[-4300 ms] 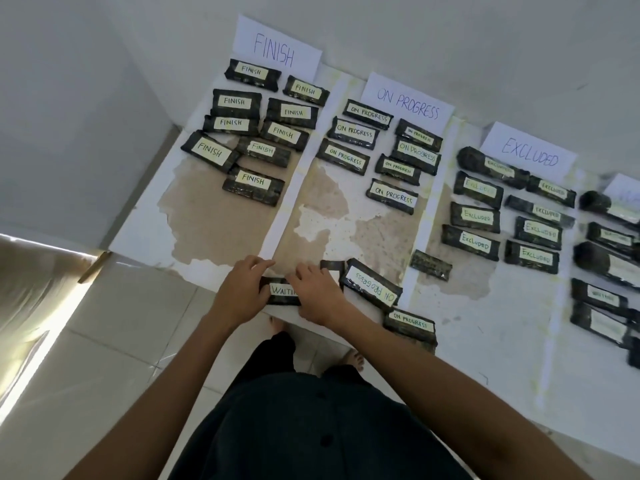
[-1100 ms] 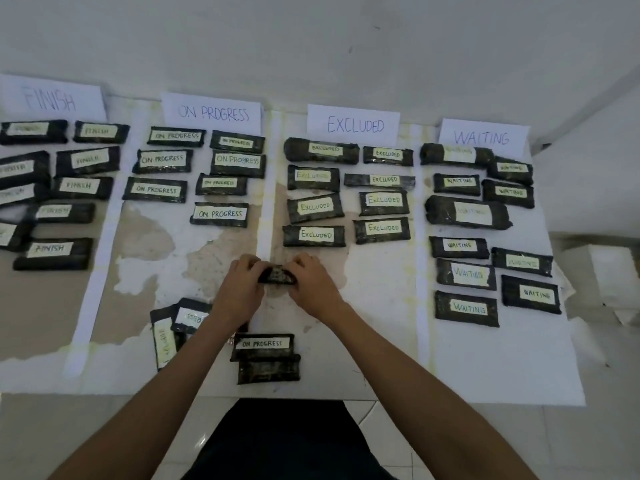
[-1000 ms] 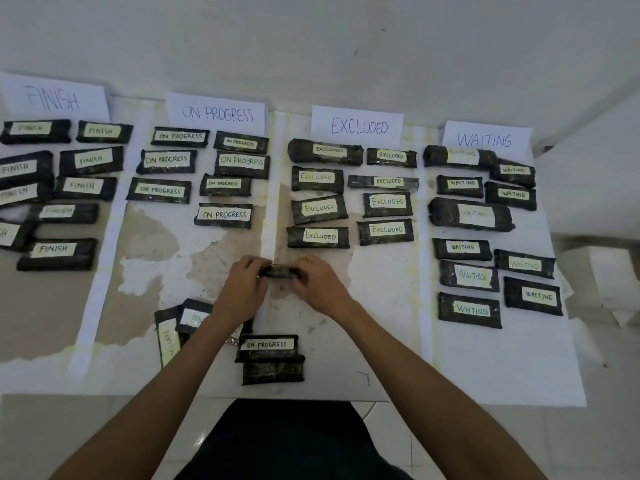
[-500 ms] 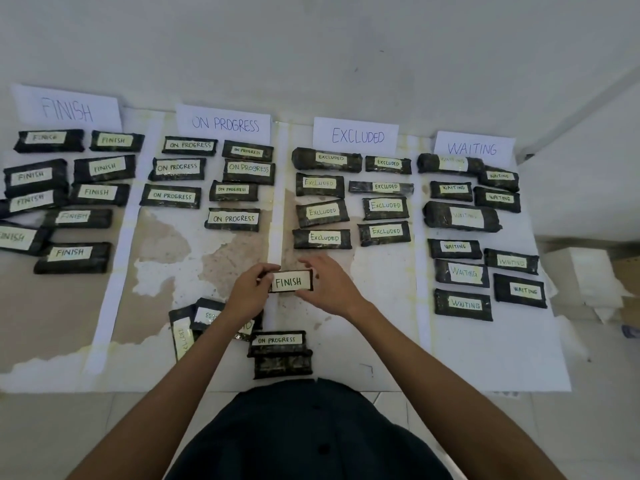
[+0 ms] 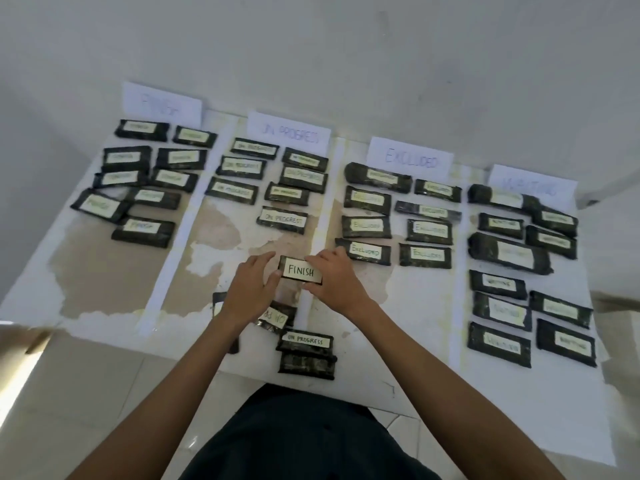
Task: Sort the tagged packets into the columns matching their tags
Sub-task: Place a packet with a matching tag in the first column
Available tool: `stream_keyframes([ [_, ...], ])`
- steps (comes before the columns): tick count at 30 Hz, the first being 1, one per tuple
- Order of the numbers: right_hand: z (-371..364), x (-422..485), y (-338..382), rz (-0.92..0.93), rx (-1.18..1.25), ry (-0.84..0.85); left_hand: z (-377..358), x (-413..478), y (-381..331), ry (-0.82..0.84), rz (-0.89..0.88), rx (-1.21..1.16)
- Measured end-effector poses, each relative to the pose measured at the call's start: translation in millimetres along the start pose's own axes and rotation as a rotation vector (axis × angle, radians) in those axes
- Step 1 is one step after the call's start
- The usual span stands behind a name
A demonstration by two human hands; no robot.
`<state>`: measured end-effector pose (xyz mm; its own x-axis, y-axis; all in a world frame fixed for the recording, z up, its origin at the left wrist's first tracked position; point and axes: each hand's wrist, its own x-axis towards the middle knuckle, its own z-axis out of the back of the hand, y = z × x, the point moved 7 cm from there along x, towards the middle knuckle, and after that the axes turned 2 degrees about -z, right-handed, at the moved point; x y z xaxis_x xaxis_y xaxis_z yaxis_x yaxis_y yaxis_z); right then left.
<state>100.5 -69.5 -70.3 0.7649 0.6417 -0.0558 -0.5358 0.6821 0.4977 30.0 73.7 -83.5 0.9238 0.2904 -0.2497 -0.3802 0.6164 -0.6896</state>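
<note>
A dark packet tagged FINISH (image 5: 300, 270) is held label up between both hands, above the strip dividing ON PROGRESS from EXCLUDED. My left hand (image 5: 250, 289) pinches its left end and my right hand (image 5: 333, 278) pinches its right end. Four headed columns lie on the sheet: FINISH (image 5: 162, 103), ON PROGRESS (image 5: 289, 132), EXCLUDED (image 5: 410, 159), WAITING (image 5: 533, 184), each with several tagged packets. Near the front edge lie an ON PROGRESS packet (image 5: 306, 339), an untagged-side packet (image 5: 307, 365) and two more packets (image 5: 277, 317) partly hidden under my left wrist.
The white stained sheet (image 5: 398, 306) lies on the floor against a wall. White strips (image 5: 180, 233) separate the columns. Bare stained room shows in the lower FINISH column (image 5: 104, 282) and below the EXCLUDED packets. Tiled floor lies in front.
Both hands lifted a packet from the sheet's middle and turned it label up, showing FINISH. The camera view swung slightly left.
</note>
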Motion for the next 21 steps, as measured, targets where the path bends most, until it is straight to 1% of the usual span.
stream_keyframes([
  [3, -9.8, 10.4, 16.3, 0.031, 0.033, 0.045, 23.3, -17.7, 11.2, -0.078, -0.011, 0.104],
  [5, -14.5, 16.8, 28.6, 0.056, 0.046, 0.043, 36.8, -28.9, 21.4, -0.114, -0.008, 0.152],
  [8, -23.3, 25.5, 51.0, 0.103, 0.073, 0.04, 55.8, -44.3, 41.8, -0.154, 0.055, 0.164],
  [13, -46.1, 45.4, 93.5, 0.152, 0.08, 0.093, 91.8, -60.9, 79.6, -0.249, 0.151, 0.148],
  [17, -73.3, 67.7, 137.7, 0.177, 0.114, 0.14, 120.1, -64.5, 115.6, -0.281, 0.208, 0.137],
  [21, -109.3, 92.7, 178.8, 0.163, 0.122, 0.181, 145.6, -58.8, 159.9, -0.252, 0.261, 0.173],
])
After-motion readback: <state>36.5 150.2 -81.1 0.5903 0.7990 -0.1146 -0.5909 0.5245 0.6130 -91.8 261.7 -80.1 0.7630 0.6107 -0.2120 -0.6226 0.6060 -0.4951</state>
